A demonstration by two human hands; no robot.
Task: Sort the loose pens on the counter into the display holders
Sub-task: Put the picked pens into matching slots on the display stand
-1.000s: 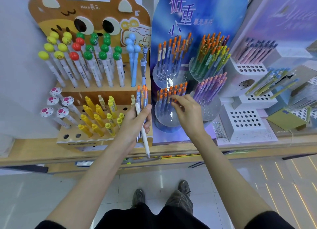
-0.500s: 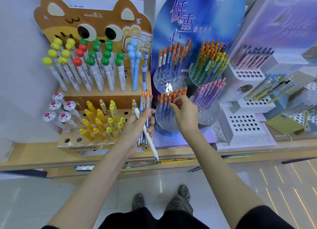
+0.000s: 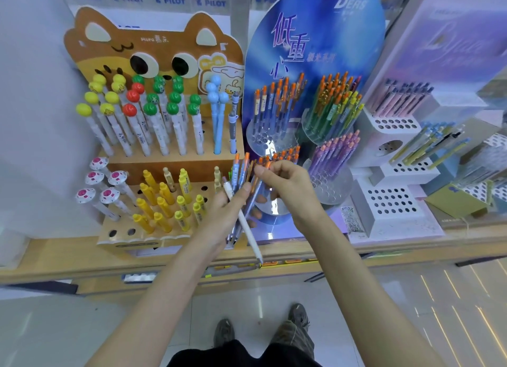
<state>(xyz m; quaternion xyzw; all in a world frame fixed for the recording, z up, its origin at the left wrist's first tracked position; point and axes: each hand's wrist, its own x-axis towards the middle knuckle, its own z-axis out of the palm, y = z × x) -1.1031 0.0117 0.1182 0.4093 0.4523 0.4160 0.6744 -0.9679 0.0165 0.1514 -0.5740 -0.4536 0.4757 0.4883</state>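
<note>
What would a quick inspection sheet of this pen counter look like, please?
Surface: wooden counter carrying displays.
Job's things: bundle of pens in hand; cat-shaped holder, blue tiered display and white holders, all part filled.
Clutter: nothing seen.
Grips: left hand holds the bundle; right hand pinches one orange-capped pen near its top.
Cables: nothing seen.
Surroundings: tiled floor, the person's shoes.
</note>
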